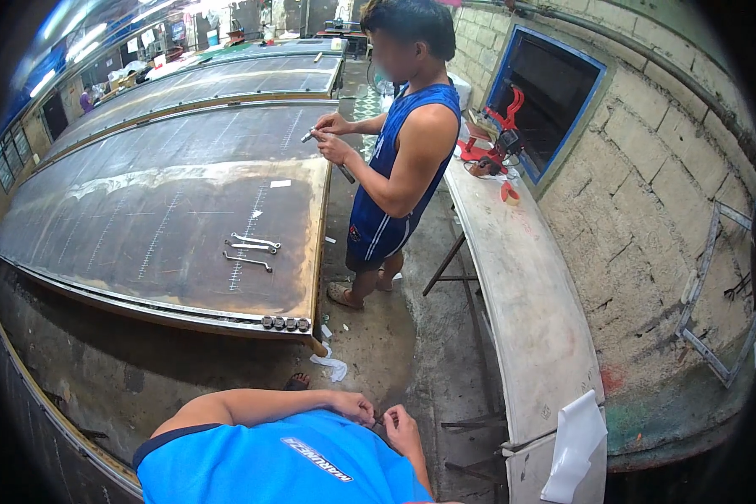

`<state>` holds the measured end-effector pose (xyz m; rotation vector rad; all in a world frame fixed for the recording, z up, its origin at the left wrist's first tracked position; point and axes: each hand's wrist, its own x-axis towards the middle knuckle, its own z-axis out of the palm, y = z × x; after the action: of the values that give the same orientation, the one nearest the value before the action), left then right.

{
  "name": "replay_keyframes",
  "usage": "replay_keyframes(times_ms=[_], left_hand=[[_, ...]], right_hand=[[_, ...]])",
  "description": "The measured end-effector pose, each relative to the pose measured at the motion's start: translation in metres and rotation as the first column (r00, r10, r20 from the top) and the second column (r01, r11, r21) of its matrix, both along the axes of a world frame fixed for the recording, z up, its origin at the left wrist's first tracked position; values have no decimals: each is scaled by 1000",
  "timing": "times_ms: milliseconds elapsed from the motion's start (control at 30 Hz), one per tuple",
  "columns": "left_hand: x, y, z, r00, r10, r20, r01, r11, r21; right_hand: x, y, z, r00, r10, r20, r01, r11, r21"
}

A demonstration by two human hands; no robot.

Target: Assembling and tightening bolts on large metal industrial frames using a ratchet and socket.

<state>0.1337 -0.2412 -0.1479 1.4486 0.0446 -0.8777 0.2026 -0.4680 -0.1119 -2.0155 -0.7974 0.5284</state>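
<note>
In front of my blue shirt, low in the view, my left hand point(355, 409) and my right hand point(401, 430) are close together with fingers curled in. Something small and dark shows between the fingertips, too small to name. Several double-ended wrenches point(252, 245) lie on the long dark table point(143, 202) ahead of me. A row of dark metal sockets point(285, 323) stands at that table's near right corner. Beyond my hands, a co-worker point(407, 143) in a blue sleeveless top stands at the table's right edge, holding a silver metal tool point(310, 135) in both hands.
A long pale bench point(525, 319) runs along the block wall on the right. On it are a red clamp-like machine point(500, 134), a tape roll point(510, 194) and a white sheet point(575, 445). A crumpled white scrap point(332, 366) lies on the floor by the table corner.
</note>
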Motion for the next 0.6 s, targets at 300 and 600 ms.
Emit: replay_keyframes(times_ms=[300, 600], left_hand=[[-13, -10, 27, 958, 280, -54, -284, 957, -68], [-14, 13, 17, 972, -33, 232, -11, 983, 184]], right_hand=[[8, -2, -6, 998, -22, 63, 23, 1000, -2], [7, -14, -4, 956, 67, -285, -81, 996, -36]])
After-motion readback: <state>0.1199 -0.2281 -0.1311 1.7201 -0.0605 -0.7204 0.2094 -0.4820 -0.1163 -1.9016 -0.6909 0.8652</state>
